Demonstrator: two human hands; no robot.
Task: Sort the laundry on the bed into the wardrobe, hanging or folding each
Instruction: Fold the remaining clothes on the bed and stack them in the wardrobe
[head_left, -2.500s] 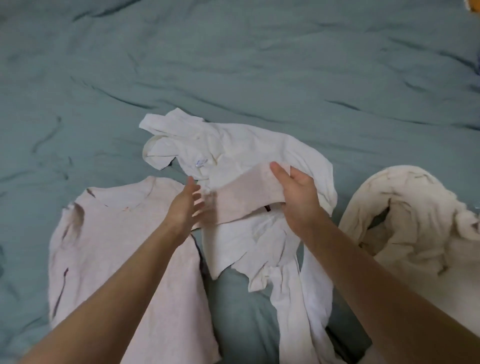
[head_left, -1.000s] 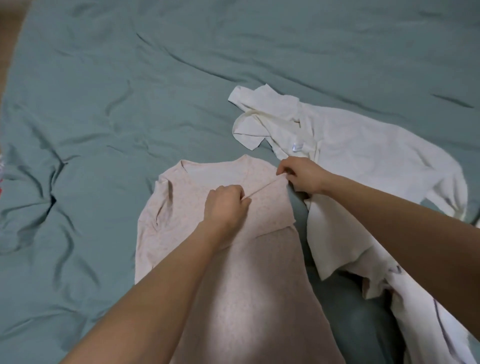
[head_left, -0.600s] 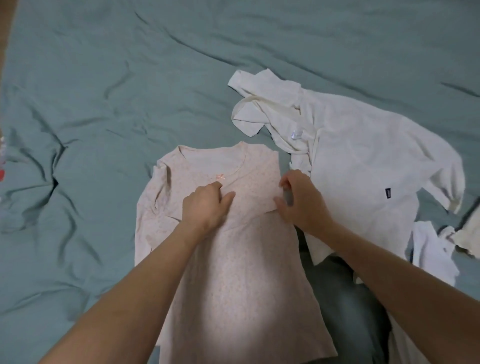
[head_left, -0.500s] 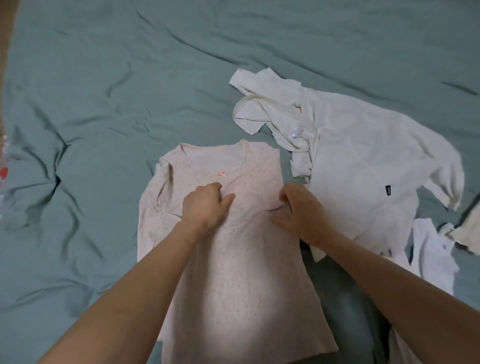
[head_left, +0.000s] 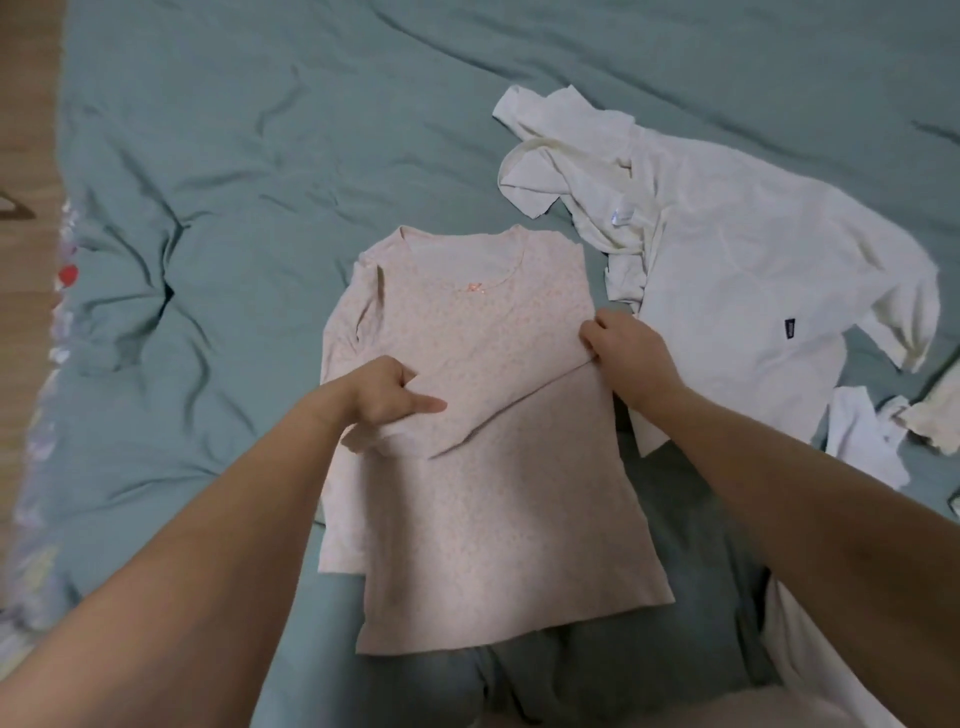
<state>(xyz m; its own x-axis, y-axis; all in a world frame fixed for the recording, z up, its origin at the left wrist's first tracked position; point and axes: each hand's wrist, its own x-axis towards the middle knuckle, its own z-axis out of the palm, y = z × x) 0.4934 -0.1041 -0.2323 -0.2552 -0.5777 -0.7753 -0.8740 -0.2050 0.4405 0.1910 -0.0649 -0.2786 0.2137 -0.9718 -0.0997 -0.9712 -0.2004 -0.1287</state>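
A pale pink long-sleeved top (head_left: 498, 540) lies face up on the teal bed sheet (head_left: 249, 156), neckline away from me. One sleeve is folded slantwise across the chest, running from the right edge down to the left. My left hand (head_left: 389, 397) rests on that sleeve near its cuff; its fingers are curled into the fabric and the index finger points right. My right hand (head_left: 631, 358) pinches the fold at the top's right edge. A cream long-sleeved garment (head_left: 737, 280) with a small dark label lies crumpled to the right, apart from both hands.
A small white piece of laundry (head_left: 857, 441) lies at the right, with more pale fabric at the right and bottom-right frame edges. The bed's patterned edge (head_left: 47, 395) runs down the left, with wooden floor (head_left: 26, 130) beyond it.
The sleeve now lies folded across the pink top's chest. My left hand has drawn it down and left, and my right hand has shifted to the fold at the right edge.
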